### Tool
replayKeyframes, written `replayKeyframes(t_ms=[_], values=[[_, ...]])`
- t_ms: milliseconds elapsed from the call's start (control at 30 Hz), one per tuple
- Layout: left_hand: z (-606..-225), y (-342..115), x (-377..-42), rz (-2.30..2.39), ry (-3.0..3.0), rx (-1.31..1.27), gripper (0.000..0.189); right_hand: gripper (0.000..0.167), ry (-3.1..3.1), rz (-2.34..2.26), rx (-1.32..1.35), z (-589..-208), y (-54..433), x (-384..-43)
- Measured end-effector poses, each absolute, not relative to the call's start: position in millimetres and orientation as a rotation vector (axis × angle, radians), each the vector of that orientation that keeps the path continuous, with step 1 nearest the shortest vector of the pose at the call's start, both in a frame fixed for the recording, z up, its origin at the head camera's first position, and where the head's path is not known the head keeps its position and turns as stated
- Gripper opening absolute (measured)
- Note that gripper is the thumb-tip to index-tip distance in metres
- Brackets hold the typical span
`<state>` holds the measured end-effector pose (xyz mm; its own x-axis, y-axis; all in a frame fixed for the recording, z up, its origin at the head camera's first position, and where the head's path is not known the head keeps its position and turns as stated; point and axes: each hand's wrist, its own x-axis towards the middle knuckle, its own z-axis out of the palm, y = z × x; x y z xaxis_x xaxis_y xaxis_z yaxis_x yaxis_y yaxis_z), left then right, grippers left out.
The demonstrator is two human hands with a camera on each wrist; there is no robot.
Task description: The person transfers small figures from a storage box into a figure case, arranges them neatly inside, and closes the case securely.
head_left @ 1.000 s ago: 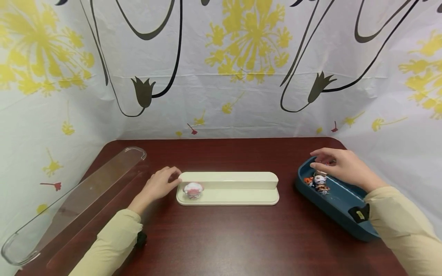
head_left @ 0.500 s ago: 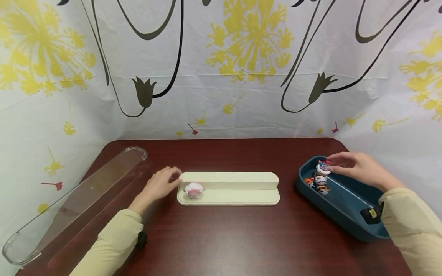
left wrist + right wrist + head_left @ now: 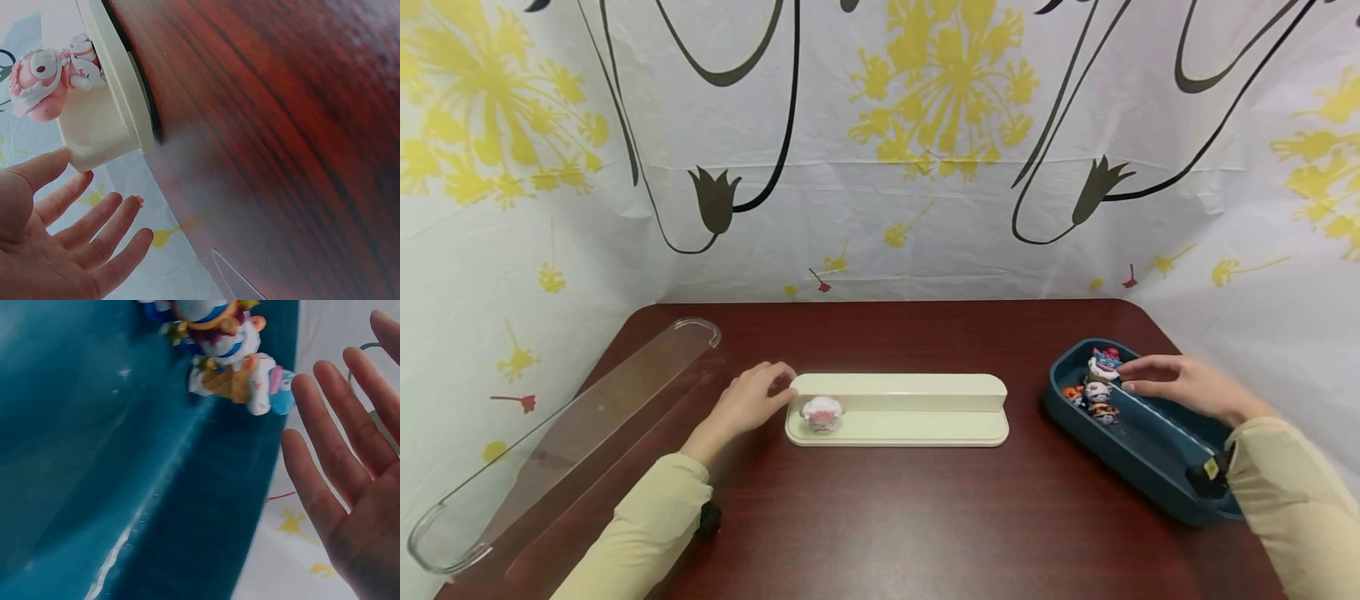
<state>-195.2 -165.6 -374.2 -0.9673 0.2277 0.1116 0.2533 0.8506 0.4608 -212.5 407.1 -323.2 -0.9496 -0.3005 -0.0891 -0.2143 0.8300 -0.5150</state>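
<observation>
A cream stepped display stand (image 3: 895, 429) lies mid-table with a pink-and-white figurine (image 3: 822, 414) on the left of its lower step. My left hand (image 3: 748, 404) has thumb and index fingertips right at the stand's left end, its other fingers loosely spread in the left wrist view. To the right is a blue tray (image 3: 1150, 442) with several small figurines in its far end. My right hand (image 3: 1187, 387) hovers there with nothing in it, fingertips close beside a blue, white and red figurine (image 3: 1105, 364). In the right wrist view its fingers (image 3: 334, 440) are extended and spread.
A long clear plastic cover (image 3: 572, 433) leans along the left side of the dark red wooden table (image 3: 880, 525). White patterned cloth (image 3: 955, 233) hangs behind the table and on both sides. A black wrist camera (image 3: 1208, 475) overlaps the tray's near end.
My right hand has moved right from above the figurines, uncovering the blue, white and red one, then dipped slightly. My left hand and the stand stay as they were.
</observation>
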Motion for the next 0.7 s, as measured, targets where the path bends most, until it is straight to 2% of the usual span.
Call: replayKeyframes(t_ms=[700], values=[[-375.7, -165.9, -196.0, -0.741, -2.960, -0.393, 0.018, 0.037, 2.416, -0.979, -0.526, -355.9, 415.4, -218.1]])
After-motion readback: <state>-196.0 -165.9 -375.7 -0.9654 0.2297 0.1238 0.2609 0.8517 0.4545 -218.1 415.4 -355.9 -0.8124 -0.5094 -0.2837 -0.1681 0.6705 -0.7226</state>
